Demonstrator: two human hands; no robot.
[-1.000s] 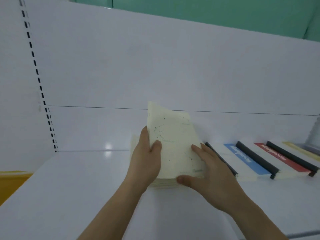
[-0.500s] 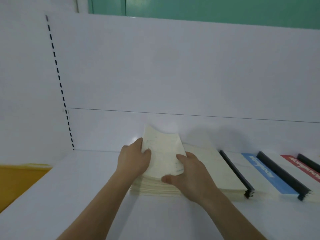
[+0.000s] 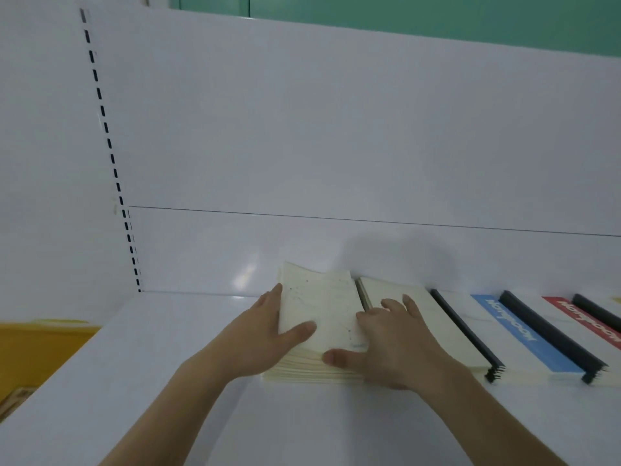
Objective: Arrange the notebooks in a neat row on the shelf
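White shelf (image 3: 168, 381): cream notebook stack (image 3: 319, 331) lies flat, leftmost, touching the bound notebooks (image 3: 470, 331). Left hand (image 3: 265, 334) grips its left edge; right hand (image 3: 393, 344) presses flat across its right edge. Likely light, floppy, slippery; hold both side edges.

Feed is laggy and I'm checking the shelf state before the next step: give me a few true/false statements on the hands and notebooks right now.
1. Both hands rest on the cream notebook stack. True: the left hand holds its left edge, the right hand its right side.
2. The cream stack sits at the right end of the row. False: it is at the left end, with the blue-banded notebook and red-banded notebook to its right.
3. The notebooks stand upright. False: they lie flat, overlapping, on the shelf.
4. Black spines separate the coloured notebooks. True.
5. The left hand is lifting a blue notebook. False: it touches only the cream stack.
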